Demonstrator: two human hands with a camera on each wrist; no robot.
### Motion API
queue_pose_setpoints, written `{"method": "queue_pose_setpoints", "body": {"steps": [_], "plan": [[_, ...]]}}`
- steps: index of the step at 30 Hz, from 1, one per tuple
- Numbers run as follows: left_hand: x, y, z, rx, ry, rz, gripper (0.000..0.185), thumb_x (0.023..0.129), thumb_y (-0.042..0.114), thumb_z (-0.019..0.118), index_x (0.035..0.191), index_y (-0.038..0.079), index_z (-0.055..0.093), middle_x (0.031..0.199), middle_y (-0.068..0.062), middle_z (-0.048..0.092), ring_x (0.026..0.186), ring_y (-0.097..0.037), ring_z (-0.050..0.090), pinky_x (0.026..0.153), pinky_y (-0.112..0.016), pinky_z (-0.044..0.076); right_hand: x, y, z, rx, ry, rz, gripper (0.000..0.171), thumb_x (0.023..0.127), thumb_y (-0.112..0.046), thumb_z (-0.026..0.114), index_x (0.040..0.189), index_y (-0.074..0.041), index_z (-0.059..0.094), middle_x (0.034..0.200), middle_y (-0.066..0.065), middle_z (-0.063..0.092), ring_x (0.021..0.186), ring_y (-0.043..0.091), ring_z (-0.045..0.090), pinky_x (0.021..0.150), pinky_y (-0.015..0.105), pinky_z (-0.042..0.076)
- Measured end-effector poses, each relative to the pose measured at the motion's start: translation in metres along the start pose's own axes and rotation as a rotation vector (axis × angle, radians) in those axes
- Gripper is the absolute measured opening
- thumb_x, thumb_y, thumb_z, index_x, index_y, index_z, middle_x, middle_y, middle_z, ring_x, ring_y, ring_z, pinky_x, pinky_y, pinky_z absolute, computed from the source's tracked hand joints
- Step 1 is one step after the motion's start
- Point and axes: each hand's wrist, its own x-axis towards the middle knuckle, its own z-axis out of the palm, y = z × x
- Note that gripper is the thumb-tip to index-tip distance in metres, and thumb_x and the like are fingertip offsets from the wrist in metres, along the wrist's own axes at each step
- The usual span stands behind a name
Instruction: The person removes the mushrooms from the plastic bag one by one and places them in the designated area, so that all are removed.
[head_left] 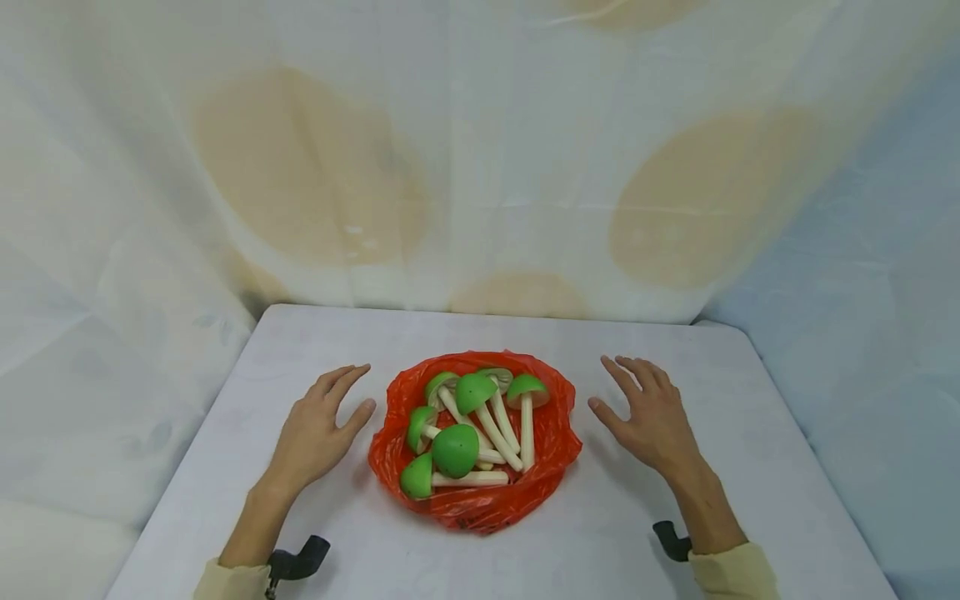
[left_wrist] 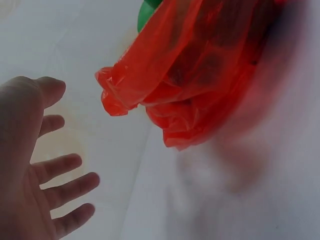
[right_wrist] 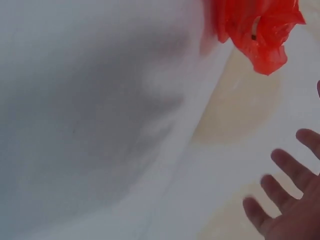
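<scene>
Head view: the red plastic bag (head_left: 525,504) stands on the white-covered table (head_left: 592,542), its mouth spread wide and its rim crumpled outward. At least seven green-capped toy mushrooms (head_left: 456,451) lie inside it, caps mostly toward the bag's left and far sides, pale stems crossing. The left hand (head_left: 318,429) is just beside the bag on its left; the right hand (head_left: 648,421) is just beside it on its right. Neither hand touches the bag. Both are released: fingers extended, nothing grasped. The patterned curtain (head_left: 525,167) hangs beyond the bag.

Left wrist view: the bag's translucent wall sags in loose folds, and part of a green cap shows above its edge. The left fingers are spread, with a gap between them and the bag.

Right wrist view: a creased flap of the bag's rim projects toward the right fingers, which are separated and clear of it.

Caution: the bag wall appears thin and slack. An uneven pull on one side could tip the bag and spill mushrooms over the opposite rim. A sharp pinch could tear the film. Crossed stems could snag, dragging neighbouring pieces along.
</scene>
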Motion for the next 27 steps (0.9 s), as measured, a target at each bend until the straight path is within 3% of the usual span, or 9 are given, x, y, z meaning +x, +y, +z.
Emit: {"method": "queue_pose_setpoints", "body": {"steps": [5, 9, 15, 23, 27], "plan": [[-0.003, 0.005, 0.003, -0.104, -0.114, -0.038, 0.057, 0.099, 0.053, 0.057, 0.151, 0.033, 0.045, 0.147, -0.005, 0.047, 0.12, -0.029, 0.058, 0.09, -0.059, 0.053, 0.0, -0.012, 0.0, 0.144, -0.072, 0.011, 0.066, 0.089, -0.044, 0.073, 0.147, -0.022, 0.051, 0.134, 0.011, 0.055, 0.124, 0.033, 0.047, 0.094, 0.062, 0.051], [-0.004, 0.007, 0.006, -0.16, -0.166, -0.052, 0.056, 0.098, 0.051, 0.059, 0.15, 0.035, 0.045, 0.144, -0.002, 0.049, 0.114, -0.023, 0.06, 0.09, -0.052, 0.055, 0.002, -0.022, 0.001, 0.221, -0.096, 0.001, 0.06, 0.09, -0.04, 0.074, 0.144, -0.021, 0.055, 0.122, 0.005, 0.059, 0.108, 0.025, 0.056, 0.081, 0.046, 0.058], [-0.006, 0.008, 0.009, -0.197, -0.209, -0.074, 0.057, 0.097, 0.051, 0.061, 0.15, 0.037, 0.044, 0.145, -0.004, 0.05, 0.111, -0.021, 0.063, 0.088, -0.048, 0.056, 0.003, -0.034, 0.004, 0.314, -0.101, -0.023, 0.057, 0.09, -0.037, 0.076, 0.141, -0.023, 0.057, 0.112, -0.001, 0.061, 0.091, 0.019, 0.059, 0.07, 0.029, 0.057], [-0.007, 0.003, 0.015, -0.276, -0.249, -0.089, 0.064, 0.096, 0.053, 0.062, 0.153, 0.042, 0.035, 0.149, -0.009, 0.047, 0.109, -0.021, 0.065, 0.079, -0.039, 0.059, 0.004, -0.049, 0.005, 0.457, -0.121, -0.071, 0.051, 0.091, -0.031, 0.075, 0.138, -0.015, 0.06, 0.109, 0.004, 0.066, 0.087, 0.011, 0.06, 0.072, 0.027, 0.058], [-0.008, 0.002, 0.017, -0.344, -0.299, -0.078, 0.064, 0.096, 0.052, 0.062, 0.153, 0.044, 0.033, 0.151, -0.007, 0.046, 0.104, -0.019, 0.066, 0.08, -0.036, 0.058, 0.003, -0.055, 0.004, 0.502, -0.145, -0.066, 0.049, 0.092, -0.031, 0.075, 0.137, -0.019, 0.061, 0.107, 0.0, 0.066, 0.087, 0.011, 0.059, 0.072, 0.025, 0.057]]}}
